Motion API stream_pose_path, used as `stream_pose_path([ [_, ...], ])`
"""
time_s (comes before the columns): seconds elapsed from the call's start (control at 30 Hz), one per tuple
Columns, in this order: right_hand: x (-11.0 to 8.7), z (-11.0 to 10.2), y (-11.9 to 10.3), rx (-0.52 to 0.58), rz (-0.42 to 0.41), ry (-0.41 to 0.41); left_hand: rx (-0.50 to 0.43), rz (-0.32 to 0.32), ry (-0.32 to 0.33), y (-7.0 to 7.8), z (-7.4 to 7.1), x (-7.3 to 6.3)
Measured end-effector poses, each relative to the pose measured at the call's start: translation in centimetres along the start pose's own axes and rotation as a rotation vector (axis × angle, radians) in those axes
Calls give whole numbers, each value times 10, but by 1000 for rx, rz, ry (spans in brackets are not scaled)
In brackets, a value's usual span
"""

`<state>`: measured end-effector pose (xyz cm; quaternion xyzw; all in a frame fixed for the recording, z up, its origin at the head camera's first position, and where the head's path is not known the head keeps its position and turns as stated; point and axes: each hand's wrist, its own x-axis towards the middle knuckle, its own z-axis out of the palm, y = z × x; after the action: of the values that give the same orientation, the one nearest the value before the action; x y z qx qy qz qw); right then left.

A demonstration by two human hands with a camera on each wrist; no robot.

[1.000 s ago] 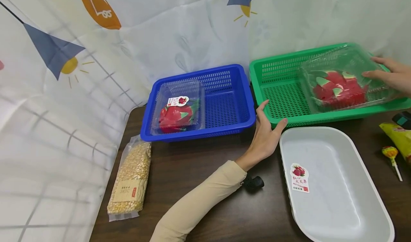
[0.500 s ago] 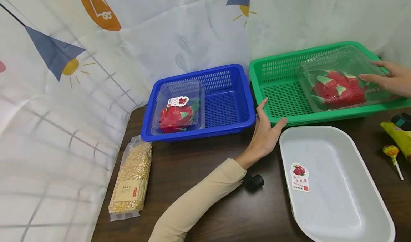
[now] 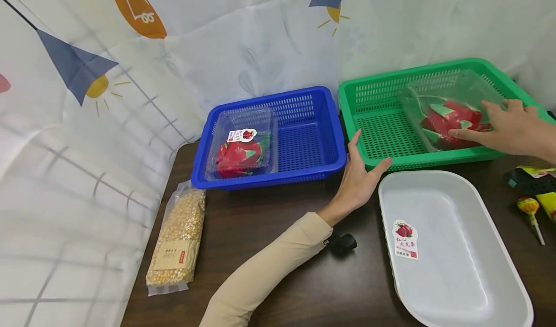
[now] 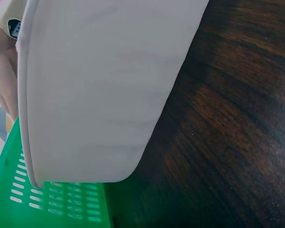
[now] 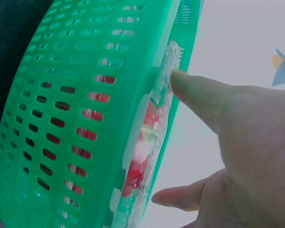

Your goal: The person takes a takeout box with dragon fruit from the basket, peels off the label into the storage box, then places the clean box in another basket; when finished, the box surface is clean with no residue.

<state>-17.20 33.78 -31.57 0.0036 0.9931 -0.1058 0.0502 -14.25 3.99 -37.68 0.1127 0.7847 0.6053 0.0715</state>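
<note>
A clear plastic box (image 3: pixel 469 86) with red dragon fruit (image 3: pixel 445 122) inside lies in the right part of the green basket (image 3: pixel 434 161). Over the box's right side reaches my right hand (image 3: pixel 517 128), fingers spread. In the right wrist view its thumb (image 5: pixel 199 92) meets the lid's edge, and the other visible fingers stand apart from it. My left hand (image 3: pixel 357 184) rests against the basket's near left corner, thumb and forefinger spread along the rim. The left wrist view shows mostly the white tray's outer wall (image 4: pixel 99 95), so the left fingers are hardly seen there.
Left of the green basket stands a blue basket (image 3: pixel 310 170) with another boxed dragon fruit (image 3: pixel 236 158). A white tray (image 3: pixel 438 269) sits in front. Vacuum-packed corn kernels (image 3: pixel 180 235) lie at left, a lollipop (image 3: pixel 528 206) and yellow packet (image 3: pixel 549 204) at right.
The box has settled slightly lower and leftward in the green basket. My right hand has let go of its right end and moved nearer and over it. The left hand has stayed put.
</note>
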Motion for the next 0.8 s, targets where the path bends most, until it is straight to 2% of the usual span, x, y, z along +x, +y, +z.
stream_pose_path([
  [0.4, 3, 9, 14, 6, -19, -27, -8, 23, -12, -1, 0, 0],
  [0.8, 0, 11, 12, 75, 2, -18, 28, 58, -32, -6, -3, -6],
])
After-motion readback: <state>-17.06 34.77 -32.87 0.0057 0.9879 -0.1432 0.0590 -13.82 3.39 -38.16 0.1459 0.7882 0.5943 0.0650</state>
